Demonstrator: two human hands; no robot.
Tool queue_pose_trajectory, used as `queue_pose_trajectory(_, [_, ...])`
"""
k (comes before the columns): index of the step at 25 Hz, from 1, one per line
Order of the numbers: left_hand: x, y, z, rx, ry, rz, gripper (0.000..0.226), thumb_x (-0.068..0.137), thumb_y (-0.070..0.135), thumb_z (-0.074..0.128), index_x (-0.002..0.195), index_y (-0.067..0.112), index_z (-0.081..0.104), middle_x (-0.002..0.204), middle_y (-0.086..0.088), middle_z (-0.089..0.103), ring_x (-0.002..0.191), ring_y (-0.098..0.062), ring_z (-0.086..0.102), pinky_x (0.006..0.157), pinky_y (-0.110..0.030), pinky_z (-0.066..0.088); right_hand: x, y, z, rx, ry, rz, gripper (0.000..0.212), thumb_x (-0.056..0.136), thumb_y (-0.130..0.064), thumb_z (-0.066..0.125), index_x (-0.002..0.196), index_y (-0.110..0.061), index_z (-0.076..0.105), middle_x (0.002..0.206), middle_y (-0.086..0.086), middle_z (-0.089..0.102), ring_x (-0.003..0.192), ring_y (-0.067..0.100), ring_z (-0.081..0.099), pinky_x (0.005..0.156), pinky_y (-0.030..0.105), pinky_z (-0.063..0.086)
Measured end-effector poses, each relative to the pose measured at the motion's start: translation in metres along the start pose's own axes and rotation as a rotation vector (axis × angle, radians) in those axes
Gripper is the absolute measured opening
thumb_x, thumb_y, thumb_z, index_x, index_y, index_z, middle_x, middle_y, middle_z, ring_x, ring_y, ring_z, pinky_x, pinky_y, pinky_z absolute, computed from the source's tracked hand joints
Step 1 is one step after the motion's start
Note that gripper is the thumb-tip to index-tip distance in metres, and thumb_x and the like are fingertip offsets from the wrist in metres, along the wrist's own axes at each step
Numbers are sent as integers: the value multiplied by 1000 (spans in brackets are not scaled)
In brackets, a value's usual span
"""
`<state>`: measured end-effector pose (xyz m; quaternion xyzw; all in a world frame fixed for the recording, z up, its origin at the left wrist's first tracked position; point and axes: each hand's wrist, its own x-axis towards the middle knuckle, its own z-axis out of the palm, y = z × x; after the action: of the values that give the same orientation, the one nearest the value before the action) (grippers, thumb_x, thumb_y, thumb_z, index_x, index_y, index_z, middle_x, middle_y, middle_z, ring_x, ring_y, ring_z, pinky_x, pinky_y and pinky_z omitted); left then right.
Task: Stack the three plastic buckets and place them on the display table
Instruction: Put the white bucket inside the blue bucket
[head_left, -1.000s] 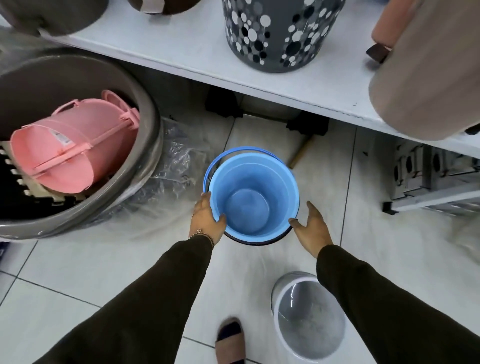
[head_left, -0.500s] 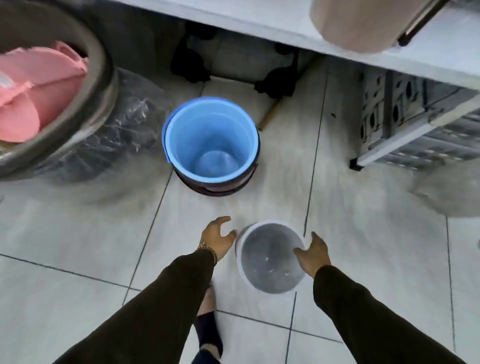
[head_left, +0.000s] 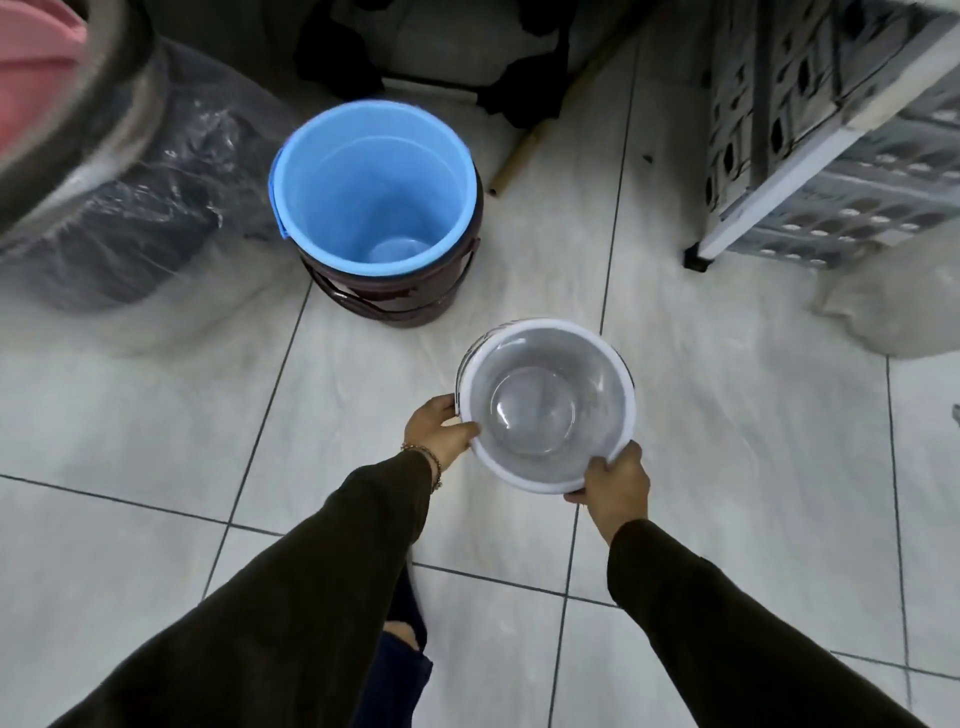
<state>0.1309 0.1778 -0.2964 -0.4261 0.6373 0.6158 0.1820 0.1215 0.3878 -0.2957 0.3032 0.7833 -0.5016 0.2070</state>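
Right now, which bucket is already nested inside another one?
The blue bucket: it sits inside the dark brown bucket. The white bucket is separate, in both hands.

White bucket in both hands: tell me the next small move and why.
Probably carry the white bucket forward and left until it sits over the blue bucket, then lower it in. The left hand and right hand both grip its rim, and the blue bucket stands open, already nested in a dark bucket on the floor.
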Motion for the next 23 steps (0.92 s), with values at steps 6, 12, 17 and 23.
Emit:
queue_pose_trajectory(6, [-63, 137, -14, -278, 62, 300, 57, 80, -11, 69, 132, 3, 50, 118, -11, 62, 94, -25, 64, 94, -47, 56, -24, -156, -51, -39, 46, -479, 18, 98, -12, 45, 108, -27, 42, 105, 1, 57, 87, 13, 63, 51, 15, 57])
queue_pose_trajectory(12, [-63, 223, -96, -337, 206, 455, 54, 80, -13, 67, 126, 7, 48, 105, -4, 67, 90, -26, 69, 85, -44, 60, -41, -288, 3, -34, -88, -644, 28, 97, -14, 53, 123, -25, 50, 97, -11, 62, 93, 18, 68, 80, 37, 63])
queue_pose_trajectory(17, [13, 226, -169, -250, 330, 394, 49, 77, -11, 71, 112, 19, 51, 99, -5, 66, 66, -2, 68, 85, -39, 58, -16, -313, 104, 27, -202, -472, 26, 92, -14, 64, 113, -28, 57, 99, -9, 66, 94, 14, 70, 90, 43, 60])
queue_pose_trajectory(23, [105, 202, -200, -99, 391, 176, 52, 73, -6, 73, 121, 6, 58, 113, -16, 64, 98, -39, 69, 92, -56, 56, 29, -300, 188, -73, -142, -282, 19, 83, -7, 74, 100, -9, 66, 94, 12, 70, 92, 35, 71, 87, 46, 59])
